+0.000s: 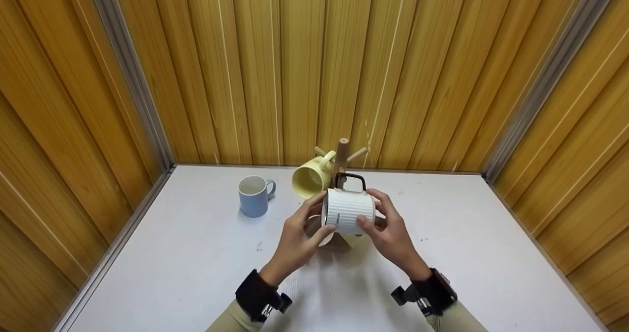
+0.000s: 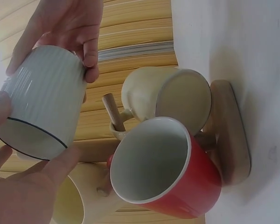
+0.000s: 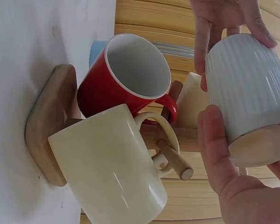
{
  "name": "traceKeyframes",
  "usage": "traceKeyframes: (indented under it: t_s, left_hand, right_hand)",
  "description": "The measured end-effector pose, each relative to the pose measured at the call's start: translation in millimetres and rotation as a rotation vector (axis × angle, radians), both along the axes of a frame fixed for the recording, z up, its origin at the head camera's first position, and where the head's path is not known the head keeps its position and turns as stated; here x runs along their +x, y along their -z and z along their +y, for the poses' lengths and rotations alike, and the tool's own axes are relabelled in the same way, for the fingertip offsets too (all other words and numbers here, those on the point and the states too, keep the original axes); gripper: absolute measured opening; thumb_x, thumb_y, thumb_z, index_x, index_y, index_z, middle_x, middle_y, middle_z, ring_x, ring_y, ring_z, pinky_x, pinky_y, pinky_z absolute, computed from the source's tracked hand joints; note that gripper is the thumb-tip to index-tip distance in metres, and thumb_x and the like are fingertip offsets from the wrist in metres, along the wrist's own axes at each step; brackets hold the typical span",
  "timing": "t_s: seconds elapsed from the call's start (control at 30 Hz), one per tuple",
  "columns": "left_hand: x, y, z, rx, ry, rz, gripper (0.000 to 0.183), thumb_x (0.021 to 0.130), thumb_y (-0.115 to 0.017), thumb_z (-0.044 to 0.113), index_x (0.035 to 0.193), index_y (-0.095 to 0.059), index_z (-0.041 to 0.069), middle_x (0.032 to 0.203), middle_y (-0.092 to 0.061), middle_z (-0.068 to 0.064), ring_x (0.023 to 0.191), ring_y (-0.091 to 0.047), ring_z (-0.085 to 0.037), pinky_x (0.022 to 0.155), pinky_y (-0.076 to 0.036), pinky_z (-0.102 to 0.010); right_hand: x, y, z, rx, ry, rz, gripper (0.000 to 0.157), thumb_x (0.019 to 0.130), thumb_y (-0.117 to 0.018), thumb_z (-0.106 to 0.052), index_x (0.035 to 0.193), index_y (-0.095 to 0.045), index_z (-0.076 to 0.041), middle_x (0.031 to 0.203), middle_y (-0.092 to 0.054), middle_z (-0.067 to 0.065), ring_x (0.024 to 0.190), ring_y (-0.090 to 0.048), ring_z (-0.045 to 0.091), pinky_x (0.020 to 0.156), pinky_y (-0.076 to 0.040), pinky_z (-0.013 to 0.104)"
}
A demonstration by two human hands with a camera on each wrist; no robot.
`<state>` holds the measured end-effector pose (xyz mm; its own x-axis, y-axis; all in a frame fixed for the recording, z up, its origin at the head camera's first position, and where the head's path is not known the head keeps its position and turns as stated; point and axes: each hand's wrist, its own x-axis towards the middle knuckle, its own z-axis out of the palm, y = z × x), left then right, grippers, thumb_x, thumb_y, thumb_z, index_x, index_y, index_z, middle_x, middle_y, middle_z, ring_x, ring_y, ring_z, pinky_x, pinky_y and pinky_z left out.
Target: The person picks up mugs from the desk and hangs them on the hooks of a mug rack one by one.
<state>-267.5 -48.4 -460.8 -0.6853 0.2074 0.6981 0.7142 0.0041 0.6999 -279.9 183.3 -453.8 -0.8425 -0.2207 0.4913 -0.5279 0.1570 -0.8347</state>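
A white ribbed mug (image 1: 350, 210) lies sideways in the air between both hands, in front of a wooden mug tree (image 1: 342, 151). Its dark handle (image 1: 364, 183) points up, and its mouth faces left. My left hand (image 1: 299, 231) grips the mouth end, thumb in front and fingers behind. At the base end, my right hand (image 1: 393, 230) holds the mug with its thumb on the ribbed side. On the tree hang a yellow mug (image 1: 322, 167), a red mug (image 2: 196, 184) and a cream mug (image 3: 107, 163). In the head view the held mug and hands hide much of the tree.
A blue mug (image 1: 254, 204) stands upright on the white table (image 1: 206, 268), left of the tree. The tree's wooden base (image 3: 51, 130) rests on the tabletop. Wood-patterned walls (image 1: 300, 67) enclose the table at the back and sides.
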Motion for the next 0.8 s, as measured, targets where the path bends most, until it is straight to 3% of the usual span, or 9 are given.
traceKeyframes:
  t_s: [0.37, 0.6, 0.8]
  left_hand:
    - [-3.0, 1.2, 0, 0.028, -0.052, -0.035, 0.058, 0.092, -0.076, 0.008, 0.145, -0.053, 0.003, 0.141, -0.06, -0.015, 0.126, -0.062, -0.029, 0.103, -0.051, -0.038]
    - [-5.8, 1.1, 2, 0.051, -0.122, -0.001, 0.056, 0.089, -0.078, 0.002, 0.14, -0.056, -0.002, 0.138, -0.062, -0.02, 0.121, -0.064, -0.037, 0.098, -0.054, -0.047]
    - [-7.0, 1.4, 1, 0.005, -0.194, -0.014, 0.05, 0.092, -0.078, 0.013, 0.138, -0.06, 0.005, 0.134, -0.066, -0.014, 0.118, -0.067, -0.031, 0.097, -0.055, -0.044]
  right_hand:
    - [-3.5, 5.1, -6, -0.035, -0.016, -0.073, 0.057, 0.1, -0.066, -0.011, 0.15, -0.038, -0.01, 0.12, -0.061, 0.024, 0.084, -0.073, 0.03, 0.063, -0.063, 0.039]
    - [-5.9, 5.6, -9, -0.024, -0.005, -0.115, 0.057, 0.102, -0.065, -0.015, 0.151, -0.037, -0.013, 0.121, -0.06, 0.026, 0.084, -0.073, 0.03, 0.062, -0.062, 0.04]
    - [-6.1, 4.4, -11, -0.002, 0.015, -0.142, 0.059, 0.103, -0.065, -0.021, 0.154, -0.036, -0.015, 0.122, -0.06, 0.024, 0.078, -0.071, 0.031, 0.058, -0.058, 0.033]
